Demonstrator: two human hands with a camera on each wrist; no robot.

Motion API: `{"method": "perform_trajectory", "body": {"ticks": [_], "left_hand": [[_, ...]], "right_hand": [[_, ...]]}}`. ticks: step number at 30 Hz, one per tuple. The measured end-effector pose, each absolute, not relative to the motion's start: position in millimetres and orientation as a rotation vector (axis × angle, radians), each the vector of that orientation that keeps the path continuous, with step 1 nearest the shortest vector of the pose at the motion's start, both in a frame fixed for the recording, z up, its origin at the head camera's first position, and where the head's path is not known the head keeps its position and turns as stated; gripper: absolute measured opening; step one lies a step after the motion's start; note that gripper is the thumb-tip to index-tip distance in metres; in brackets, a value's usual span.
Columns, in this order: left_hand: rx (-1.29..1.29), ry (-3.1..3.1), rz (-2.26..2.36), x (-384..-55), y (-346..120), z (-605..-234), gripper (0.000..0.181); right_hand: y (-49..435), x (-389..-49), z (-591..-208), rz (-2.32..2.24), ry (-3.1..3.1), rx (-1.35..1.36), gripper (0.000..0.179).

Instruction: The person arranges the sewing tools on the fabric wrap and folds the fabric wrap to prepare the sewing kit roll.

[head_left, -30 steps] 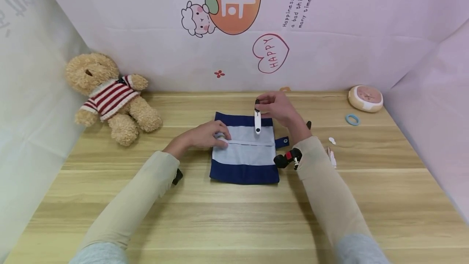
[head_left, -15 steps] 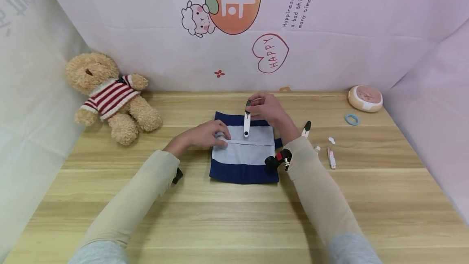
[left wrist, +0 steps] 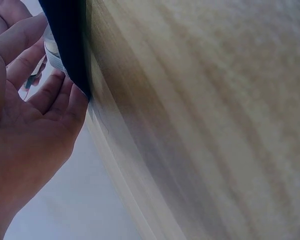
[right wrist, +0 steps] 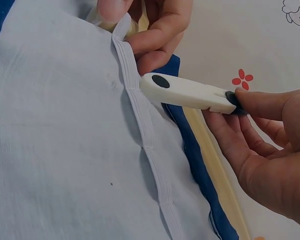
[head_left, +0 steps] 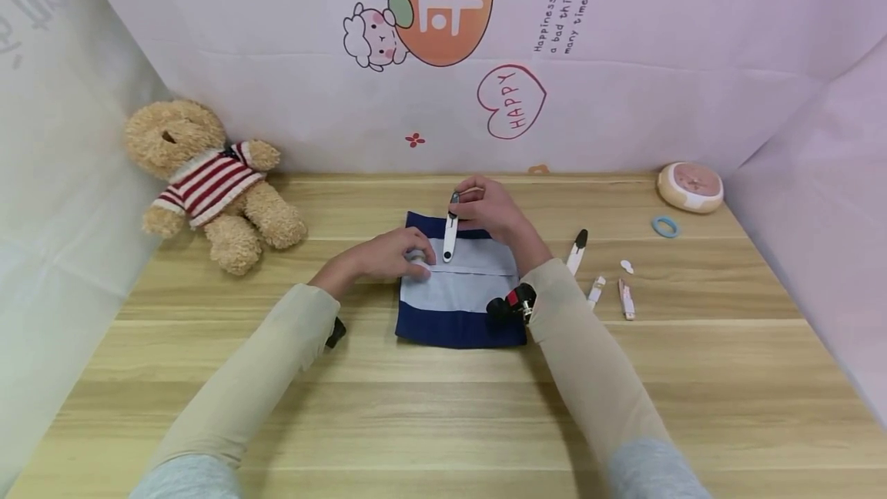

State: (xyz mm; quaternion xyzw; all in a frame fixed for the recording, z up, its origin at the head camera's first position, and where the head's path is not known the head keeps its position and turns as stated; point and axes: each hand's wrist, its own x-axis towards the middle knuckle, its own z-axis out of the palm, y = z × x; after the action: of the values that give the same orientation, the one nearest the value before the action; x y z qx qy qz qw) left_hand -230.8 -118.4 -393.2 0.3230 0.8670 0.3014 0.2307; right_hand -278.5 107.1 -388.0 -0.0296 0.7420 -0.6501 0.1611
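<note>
A navy fabric tool roll with a pale grey lining point(head_left: 464, 291) lies spread on the table, a white elastic strip point(right wrist: 149, 130) sewn across it in loops. At its left edge my left hand point(head_left: 391, 254) curls thumb and fingers around a small clear cylinder point(left wrist: 51, 47) that sits in the elastic. My right hand point(head_left: 492, 210) pinches a slim white tool point(right wrist: 185, 92) by its dark cap. The tool's rounded white end, with a black oval, points at the elastic strip near the left hand's fingers, over the upper part of the lining.
Right of the roll lie another white tool with a dark tip point(head_left: 577, 249), a small white piece point(head_left: 596, 291), a slim pink-and-white item point(head_left: 627, 300) and a white scrap point(head_left: 627, 266). Farther back are a blue ring point(head_left: 665, 227) and a rounded beige object point(head_left: 691, 186). A teddy bear point(head_left: 208, 175) sits back left.
My right hand has moved left across the roll with the white tool, bringing it nearer the left hand. Items on the table behind the right forearm have come into view. The left hand stays put.
</note>
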Motion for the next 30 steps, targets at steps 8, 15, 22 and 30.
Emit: {"method": "perform_trajectory", "body": {"ticks": [8, 15, 22, 30], "left_hand": [[0.887, 2.388, 0.841, -231.0, -118.0, -393.9, 0.016], [0.882, 2.382, 0.854, -231.2, -118.1, -394.4, 0.014], [0.887, 2.375, 0.86, -230.3, -118.1, -394.3, 0.015], [0.889, 2.385, 0.853, -231.0, -117.8, -394.7, 0.016]], "right_hand": [[102.6, -277.1, -390.5, -1.85, 2.087, -0.059, 0.041], [101.6, -273.2, -389.1, -1.814, 2.031, -0.065, 0.042], [102.8, -272.5, -392.3, -1.721, 2.034, -0.084, 0.037], [103.3, -272.6, -395.6, -1.622, 2.102, -0.127, 0.031]]}}
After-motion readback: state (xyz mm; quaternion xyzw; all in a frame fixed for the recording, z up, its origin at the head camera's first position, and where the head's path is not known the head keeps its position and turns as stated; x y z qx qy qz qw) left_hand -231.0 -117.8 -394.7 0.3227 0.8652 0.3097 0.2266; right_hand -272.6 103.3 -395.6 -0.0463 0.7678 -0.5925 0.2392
